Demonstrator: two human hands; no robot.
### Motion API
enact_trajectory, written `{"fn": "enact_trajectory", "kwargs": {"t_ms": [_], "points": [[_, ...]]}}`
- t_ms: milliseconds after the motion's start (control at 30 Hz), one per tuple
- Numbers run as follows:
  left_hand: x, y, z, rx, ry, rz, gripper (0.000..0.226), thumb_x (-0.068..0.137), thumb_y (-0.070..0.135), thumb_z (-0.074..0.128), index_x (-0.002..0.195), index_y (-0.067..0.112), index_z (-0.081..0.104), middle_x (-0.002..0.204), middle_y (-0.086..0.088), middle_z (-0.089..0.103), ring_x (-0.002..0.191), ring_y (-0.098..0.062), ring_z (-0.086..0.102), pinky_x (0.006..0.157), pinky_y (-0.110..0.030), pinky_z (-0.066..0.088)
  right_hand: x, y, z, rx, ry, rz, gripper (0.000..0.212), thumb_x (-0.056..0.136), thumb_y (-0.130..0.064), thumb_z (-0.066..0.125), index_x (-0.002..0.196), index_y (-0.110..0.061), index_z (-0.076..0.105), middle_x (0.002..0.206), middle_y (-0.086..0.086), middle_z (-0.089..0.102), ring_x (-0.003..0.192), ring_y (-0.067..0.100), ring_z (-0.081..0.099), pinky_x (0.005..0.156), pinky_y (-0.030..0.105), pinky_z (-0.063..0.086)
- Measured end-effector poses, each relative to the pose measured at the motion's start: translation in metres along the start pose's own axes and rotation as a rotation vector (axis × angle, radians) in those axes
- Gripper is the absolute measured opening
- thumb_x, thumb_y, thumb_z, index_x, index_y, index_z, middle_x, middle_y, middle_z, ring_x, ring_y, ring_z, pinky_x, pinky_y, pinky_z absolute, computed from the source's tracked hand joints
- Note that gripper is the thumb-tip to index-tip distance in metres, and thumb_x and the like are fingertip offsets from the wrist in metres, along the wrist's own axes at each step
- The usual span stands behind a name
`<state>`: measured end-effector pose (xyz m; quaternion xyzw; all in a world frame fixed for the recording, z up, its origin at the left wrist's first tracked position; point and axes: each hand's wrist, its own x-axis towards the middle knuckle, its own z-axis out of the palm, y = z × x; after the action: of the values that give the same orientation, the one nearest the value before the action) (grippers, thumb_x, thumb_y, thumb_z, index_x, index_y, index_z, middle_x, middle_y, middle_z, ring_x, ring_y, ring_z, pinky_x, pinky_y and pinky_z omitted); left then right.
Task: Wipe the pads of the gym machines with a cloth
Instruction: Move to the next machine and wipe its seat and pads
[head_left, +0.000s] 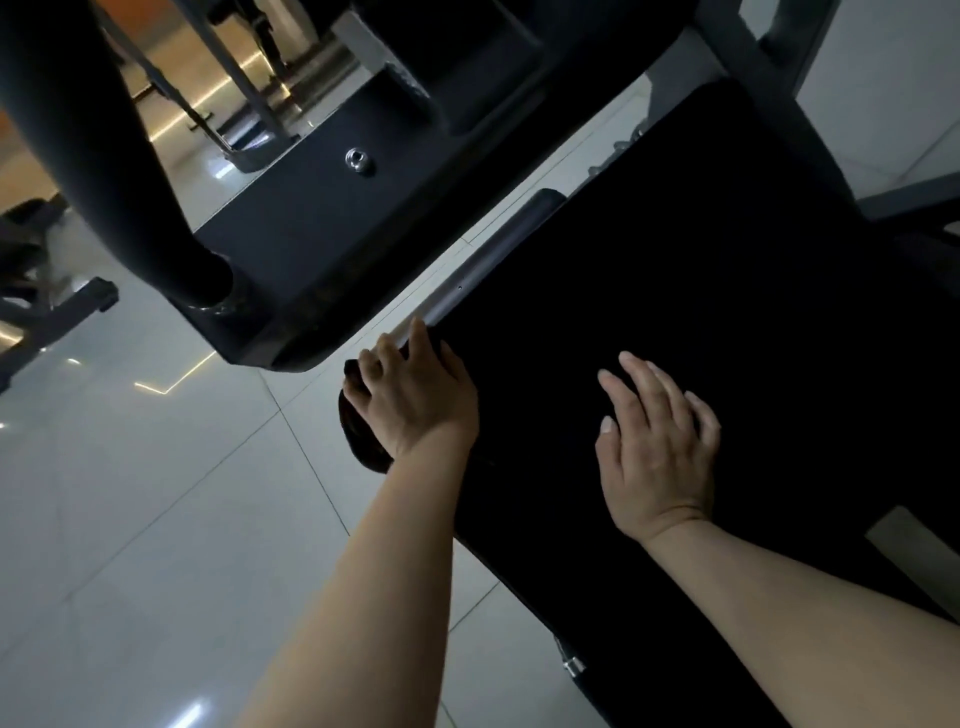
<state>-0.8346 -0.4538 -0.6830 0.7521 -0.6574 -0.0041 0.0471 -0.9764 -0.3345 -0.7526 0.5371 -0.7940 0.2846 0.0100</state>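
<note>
Black pad (727, 312), right hand (657, 447) flat on it with fingers straight, left hand (410, 395) gripping its corner

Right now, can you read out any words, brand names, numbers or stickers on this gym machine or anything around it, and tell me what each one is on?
None: no text can be read anywhere in this view.
The black pad is too dark to show any print.
The dark machine frame shows only a metal bolt, no label.
</note>
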Motion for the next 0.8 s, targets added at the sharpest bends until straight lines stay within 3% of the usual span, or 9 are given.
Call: {"fn": "enact_trajectory", "kwargs": {"t_ms": [67, 200, 267, 400, 533, 600, 733, 800], "points": [[-0.003, 0.001, 0.002, -0.032, 0.004, -0.018, 0.049, 0.098, 0.045, 0.028, 0.145, 0.032, 0.030, 0.154, -0.006, 0.026, 0.144, -0.029, 0.014, 0.116, -0.051, 0.006, 0.000, 0.000, 0.000, -0.007, 0.006, -0.004, 0.044, 0.090, -0.029, 0.037, 0.131, -0.021, 0.049, 0.146, 0.000, 0.043, 0.134, 0.018, 0.037, 0.105, 0.043, 0.022], [-0.041, -0.001, 0.016, -0.070, 0.006, -0.044, 0.057, 0.097, 0.041, 0.031, 0.151, 0.027, 0.018, 0.159, -0.014, 0.001, 0.146, -0.033, -0.003, 0.117, -0.050, -0.005, 0.000, 0.000, 0.002, -0.023, 0.017, 0.004, 0.044, 0.090, -0.029, 0.036, 0.131, -0.021, 0.050, 0.146, 0.000, 0.043, 0.134, 0.018, 0.037, 0.105, 0.043, 0.022], [-0.067, -0.002, 0.026, -0.078, -0.004, -0.053, 0.058, 0.097, 0.039, 0.032, 0.151, 0.026, 0.019, 0.159, -0.017, -0.001, 0.145, -0.037, -0.002, 0.115, -0.051, -0.005, 0.000, 0.000, 0.002, -0.029, 0.012, 0.010, 0.044, 0.090, -0.029, 0.036, 0.131, -0.021, 0.050, 0.146, 0.000, 0.043, 0.133, 0.018, 0.037, 0.105, 0.044, 0.023], [-0.132, 0.002, 0.044, -0.127, -0.041, -0.026, 0.058, 0.089, 0.037, 0.032, 0.142, 0.015, 0.041, 0.152, -0.028, 0.020, 0.137, -0.049, 0.019, 0.106, -0.063, 0.027, 0.001, 0.000, 0.004, -0.029, 0.006, 0.015, 0.045, 0.089, -0.030, 0.036, 0.131, -0.020, 0.051, 0.145, 0.001, 0.043, 0.133, 0.019, 0.037, 0.104, 0.044, 0.023], [-0.148, -0.005, 0.051, -0.144, -0.114, 0.023, 0.058, 0.089, 0.039, 0.031, 0.142, 0.017, 0.036, 0.153, -0.027, 0.017, 0.136, -0.049, 0.019, 0.092, -0.066, 0.042, 0.001, 0.000, 0.003, -0.021, 0.001, 0.007, 0.046, 0.090, -0.030, 0.035, 0.132, -0.019, 0.050, 0.146, 0.002, 0.043, 0.133, 0.019, 0.036, 0.105, 0.044, 0.022], [-0.132, -0.006, 0.045, -0.124, -0.078, 0.026, 0.057, 0.090, 0.042, 0.030, 0.144, 0.022, 0.033, 0.155, -0.024, 0.013, 0.139, -0.048, 0.015, 0.094, -0.068, 0.038, 0.000, 0.001, 0.003, -0.016, 0.002, 0.011, 0.046, 0.090, -0.030, 0.035, 0.132, -0.020, 0.049, 0.146, 0.001, 0.042, 0.134, 0.019, 0.036, 0.105, 0.044, 0.021], [-0.059, -0.013, 0.022, -0.129, 0.011, -0.064, 0.055, 0.095, 0.042, 0.034, 0.148, 0.032, 0.025, 0.159, -0.015, 0.001, 0.143, -0.039, 0.002, 0.111, -0.062, 0.013, 0.000, 0.001, 0.002, -0.023, 0.008, 0.007, 0.045, 0.091, -0.029, 0.036, 0.133, -0.021, 0.050, 0.147, 0.000, 0.042, 0.134, 0.017, 0.037, 0.106, 0.042, 0.022], [-0.019, -0.021, 0.007, -0.170, 0.054, -0.127, 0.047, 0.096, 0.042, 0.033, 0.143, 0.034, 0.034, 0.158, -0.010, 0.010, 0.143, -0.034, 0.008, 0.110, -0.058, 0.020, 0.001, 0.001, 0.001, -0.016, 0.007, -0.004, 0.044, 0.091, -0.029, 0.037, 0.132, -0.021, 0.051, 0.146, 0.000, 0.043, 0.134, 0.018, 0.038, 0.105, 0.042, 0.023]]}}
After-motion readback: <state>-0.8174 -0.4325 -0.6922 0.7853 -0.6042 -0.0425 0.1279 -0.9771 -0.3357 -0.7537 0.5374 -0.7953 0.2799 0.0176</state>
